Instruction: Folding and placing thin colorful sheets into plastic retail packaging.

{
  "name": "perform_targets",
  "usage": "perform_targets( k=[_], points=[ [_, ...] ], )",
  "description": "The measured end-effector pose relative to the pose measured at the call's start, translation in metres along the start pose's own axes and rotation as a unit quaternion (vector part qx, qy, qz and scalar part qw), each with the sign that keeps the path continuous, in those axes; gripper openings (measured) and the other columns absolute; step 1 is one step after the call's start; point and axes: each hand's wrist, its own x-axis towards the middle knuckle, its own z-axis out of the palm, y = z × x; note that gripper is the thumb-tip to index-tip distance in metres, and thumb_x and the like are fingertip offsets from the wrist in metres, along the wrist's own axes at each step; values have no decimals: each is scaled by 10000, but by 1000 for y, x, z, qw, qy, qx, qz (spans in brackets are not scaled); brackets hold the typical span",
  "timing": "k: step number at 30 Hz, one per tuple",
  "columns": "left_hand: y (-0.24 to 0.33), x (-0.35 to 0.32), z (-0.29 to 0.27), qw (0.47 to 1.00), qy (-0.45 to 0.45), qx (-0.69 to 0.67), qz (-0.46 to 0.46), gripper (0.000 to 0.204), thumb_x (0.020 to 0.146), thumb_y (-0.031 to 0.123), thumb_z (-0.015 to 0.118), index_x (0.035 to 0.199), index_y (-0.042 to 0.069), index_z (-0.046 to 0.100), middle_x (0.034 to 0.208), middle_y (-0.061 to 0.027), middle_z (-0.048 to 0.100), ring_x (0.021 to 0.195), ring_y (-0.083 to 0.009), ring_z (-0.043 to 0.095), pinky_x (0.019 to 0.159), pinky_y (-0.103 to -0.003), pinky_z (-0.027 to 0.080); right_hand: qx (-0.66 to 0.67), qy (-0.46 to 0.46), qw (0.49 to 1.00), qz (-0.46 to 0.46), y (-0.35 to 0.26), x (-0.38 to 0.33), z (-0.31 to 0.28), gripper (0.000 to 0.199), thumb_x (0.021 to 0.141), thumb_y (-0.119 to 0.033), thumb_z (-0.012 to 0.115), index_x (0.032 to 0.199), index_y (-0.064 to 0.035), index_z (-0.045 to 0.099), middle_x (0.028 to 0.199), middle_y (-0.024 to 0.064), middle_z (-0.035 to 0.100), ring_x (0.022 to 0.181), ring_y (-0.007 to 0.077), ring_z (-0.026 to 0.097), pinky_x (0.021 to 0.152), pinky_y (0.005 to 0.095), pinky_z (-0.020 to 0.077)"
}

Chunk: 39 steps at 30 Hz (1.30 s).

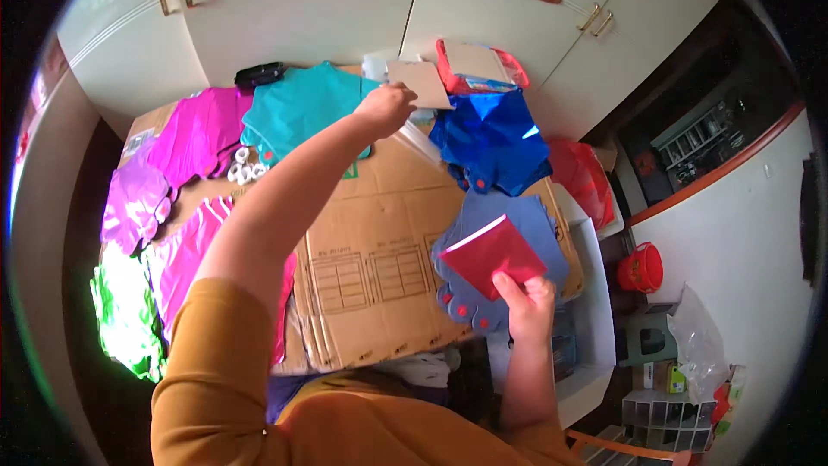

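Right hand (528, 304) down close, fingers pinched shut on a red foil piece (493, 255), held just over a dull blue foil shape (539, 220) on the flattened cardboard (379, 233) covering the surface. Further out, left hand (385, 109) stretches long, closed on a small cardboard card (423, 82) between teal foil (302, 108) and shiny blue foil (492, 138).

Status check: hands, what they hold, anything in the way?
Left hand stretched out, gripping tan card. Right hand holds red folded paper over flattened cardboard box. Blue foil sheets beside card; nothing blocking.

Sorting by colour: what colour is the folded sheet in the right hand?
Dark red folded sheet, clearest in the head view.
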Motion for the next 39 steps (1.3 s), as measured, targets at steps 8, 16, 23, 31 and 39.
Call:
perform_targets(
  k=[8,16,23,31,39],
  points=[
    [8,41,27,977,-192,88,-34,204,829,37,553,982,56,688,1077,-166,647,1008,-366,637,860,-431,540,102,71,991,44,11,-8,-24,152,833,2,690,984,3,699,957,36,689,866,105,617,816,278,479],
    [-37,60,25,982,-184,29,6,160,746,242,686,746,82,685,818,-109,674,776,-310,643,706,-388,531,174,69,981,49,19,3,-20,186,832,-29,711,1015,0,695,1006,33,687,929,114,613,878,293,461],
    [-26,50,9,957,-199,-160,-134,241,730,314,709,860,118,763,846,-83,722,825,-264,682,780,-364,549,159,57,985,35,20,-15,-26,215,830,-39,712,1041,-2,693,1022,36,687,938,119,613,886,298,458],
    [-38,43,9,967,-190,-117,-126,326,789,358,721,955,81,760,893,-130,726,815,-257,686,792,-377,544,136,67,987,47,24,-32,-30,208,828,-29,712,1035,-6,700,1018,36,695,924,119,624,871,299,473],
    [-44,48,12,969,-220,-76,-81,283,838,302,702,920,35,749,891,-167,718,817,-286,685,766,-390,541,156,70,984,46,26,-29,-23,188,829,-55,732,1013,-19,712,988,34,709,885,107,632,826,292,494]
  ],
)
